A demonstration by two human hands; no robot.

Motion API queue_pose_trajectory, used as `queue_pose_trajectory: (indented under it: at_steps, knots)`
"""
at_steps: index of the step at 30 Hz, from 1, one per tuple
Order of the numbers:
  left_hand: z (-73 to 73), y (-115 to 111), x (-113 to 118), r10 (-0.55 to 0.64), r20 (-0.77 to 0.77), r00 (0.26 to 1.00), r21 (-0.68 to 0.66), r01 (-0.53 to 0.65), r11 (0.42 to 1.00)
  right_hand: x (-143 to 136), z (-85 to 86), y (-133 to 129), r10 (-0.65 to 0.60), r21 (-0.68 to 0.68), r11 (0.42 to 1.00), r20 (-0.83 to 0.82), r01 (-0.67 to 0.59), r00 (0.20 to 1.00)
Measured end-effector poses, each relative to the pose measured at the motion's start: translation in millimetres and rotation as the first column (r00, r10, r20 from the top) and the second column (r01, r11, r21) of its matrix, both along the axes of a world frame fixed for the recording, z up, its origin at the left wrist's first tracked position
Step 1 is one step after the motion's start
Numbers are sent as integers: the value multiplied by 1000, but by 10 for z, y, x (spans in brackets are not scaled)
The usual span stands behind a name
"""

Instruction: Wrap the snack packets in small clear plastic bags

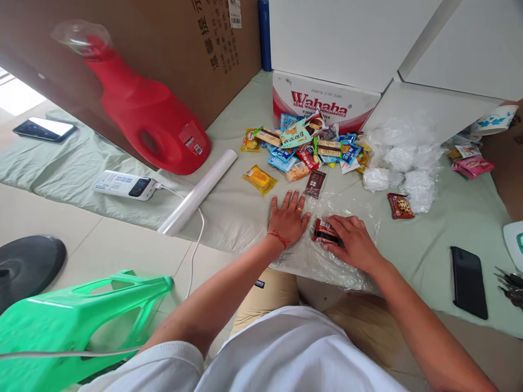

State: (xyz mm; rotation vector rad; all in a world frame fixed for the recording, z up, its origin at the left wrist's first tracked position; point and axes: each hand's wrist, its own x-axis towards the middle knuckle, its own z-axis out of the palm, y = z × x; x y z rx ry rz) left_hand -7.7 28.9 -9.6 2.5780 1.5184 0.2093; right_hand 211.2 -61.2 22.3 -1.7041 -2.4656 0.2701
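My left hand (287, 220) lies flat with spread fingers on a sheet of clear plastic film (347, 204). To its right, my right hand (353, 239) has its fingers and thumb around the right end of a dark red snack packet (324, 231), which rests on the film. A brown snack packet (315, 183) lies just beyond my left fingertips. Behind it sits a pile of wrapped snacks (298, 147), with a yellow packet (260, 179) at its front left. A red cookie packet (400, 206) lies farther right, beside plastic-wrapped bundles (420, 188).
A film roll (198, 192), a power bank (125, 185) and a red jug (159, 125) stand or lie at the left. Behind the snacks is a Wahaba carton (322, 100). A black phone (468, 281) lies at the right, a green stool (61, 321) at the lower left.
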Motion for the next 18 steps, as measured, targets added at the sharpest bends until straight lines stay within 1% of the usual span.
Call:
queue_pose_trajectory:
  at_steps: [6,9,11,13,15,16,18]
  knots:
    - [-4,-2,18,16,-16,1000,-5,-16,1000,-50,33,-23,-31,12,999,-24,31,999]
    - [-12,-3,21,22,-9,1000,-1,-22,1000,-4,22,-4,-47,2,999,-26,47,999]
    - [-21,-5,20,23,3,1000,5,-23,1000,52,45,61,-21,-29,999,-79,19,997]
    - [-31,-6,16,21,14,1000,10,-21,1000,86,122,203,-10,-20,1000,-187,6,982]
    - [-40,-7,12,19,22,1000,13,-19,1000,54,240,443,-57,23,998,-270,66,961]
    - [-44,-7,10,17,25,1000,14,-18,1000,6,301,599,-97,40,993,-284,113,954]
    - [-47,-5,8,14,26,1000,10,-14,1000,-150,398,971,-162,45,983,-255,179,953]
